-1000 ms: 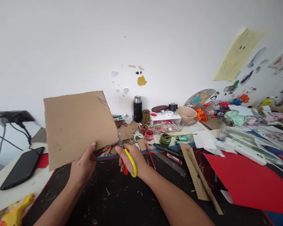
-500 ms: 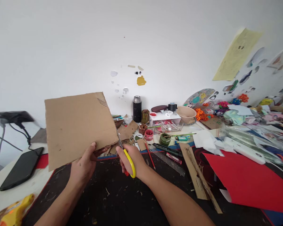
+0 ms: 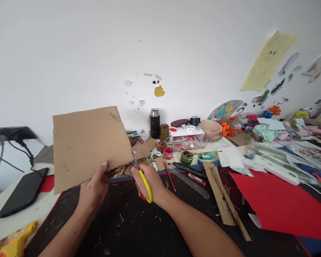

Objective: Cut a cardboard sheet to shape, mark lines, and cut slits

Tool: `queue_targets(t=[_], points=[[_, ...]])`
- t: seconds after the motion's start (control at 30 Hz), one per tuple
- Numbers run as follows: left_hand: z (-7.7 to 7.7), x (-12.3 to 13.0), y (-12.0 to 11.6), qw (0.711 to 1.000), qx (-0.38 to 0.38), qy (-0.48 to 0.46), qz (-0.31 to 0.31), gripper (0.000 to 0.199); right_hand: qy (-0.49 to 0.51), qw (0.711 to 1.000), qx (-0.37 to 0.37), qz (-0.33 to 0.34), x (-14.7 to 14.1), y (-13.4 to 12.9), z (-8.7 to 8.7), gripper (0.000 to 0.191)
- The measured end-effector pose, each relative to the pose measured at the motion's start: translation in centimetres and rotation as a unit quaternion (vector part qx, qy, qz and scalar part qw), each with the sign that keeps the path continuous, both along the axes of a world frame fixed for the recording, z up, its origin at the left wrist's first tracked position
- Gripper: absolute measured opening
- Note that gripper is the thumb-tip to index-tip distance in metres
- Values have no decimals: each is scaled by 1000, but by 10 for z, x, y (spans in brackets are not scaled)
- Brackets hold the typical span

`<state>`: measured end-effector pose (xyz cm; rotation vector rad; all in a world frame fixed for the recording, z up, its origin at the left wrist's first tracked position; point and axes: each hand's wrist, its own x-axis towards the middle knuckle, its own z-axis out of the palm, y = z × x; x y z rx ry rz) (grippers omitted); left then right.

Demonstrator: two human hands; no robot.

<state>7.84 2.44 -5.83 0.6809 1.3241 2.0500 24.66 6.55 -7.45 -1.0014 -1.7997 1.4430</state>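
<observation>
My left hand (image 3: pixel 97 184) grips a flat piece of brown cardboard (image 3: pixel 89 146) by its lower edge, thumb on the near face and fingers behind. The sheet is held up and tilted above the dark mat. In my right hand (image 3: pixel 148 180) is a pair of scissors (image 3: pixel 146 185) with yellow and red handles; fingers are closed round them. Their blades point up and lie along the cardboard's right edge, near its lower right corner. A small torn patch with exposed ridges shows at the cardboard's upper right corner. Part of the blades is hard to make out.
A dark work mat (image 3: pixel 128 221) with scraps lies below. Behind stand a black flask (image 3: pixel 154 125), paint jars (image 3: pixel 168 152) and a bowl (image 3: pixel 210 129). Cardboard strips (image 3: pixel 222 196) and red paper (image 3: pixel 283 203) lie right; a phone (image 3: pixel 24 192) and yellow glue gun (image 3: pixel 18 241) lie left.
The cardboard has tilted slightly, its upper left corner shifting a little right and down. Both hands keep their holds, and the scissors have barely moved. The whole view has shifted slightly.
</observation>
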Motion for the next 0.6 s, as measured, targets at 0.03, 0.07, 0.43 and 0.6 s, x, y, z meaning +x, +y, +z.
queue_targets(t=[0.03, 0.07, 0.43, 0.6], points=[[0, 0, 0, 1000, 8, -5, 5, 51, 1, 1000, 0, -1, 0, 0, 1, 51], [0, 0, 0, 1000, 15, -8, 7, 50, 2, 1000, -1, 0, 0, -1, 1, 51], [5, 2, -3, 999, 35, -11, -28, 47, 27, 999, -22, 16, 1, 7, -4, 53], [6, 3, -2, 999, 26, -10, -23, 42, 42, 999, -23, 22, 2, 9, 1, 53]])
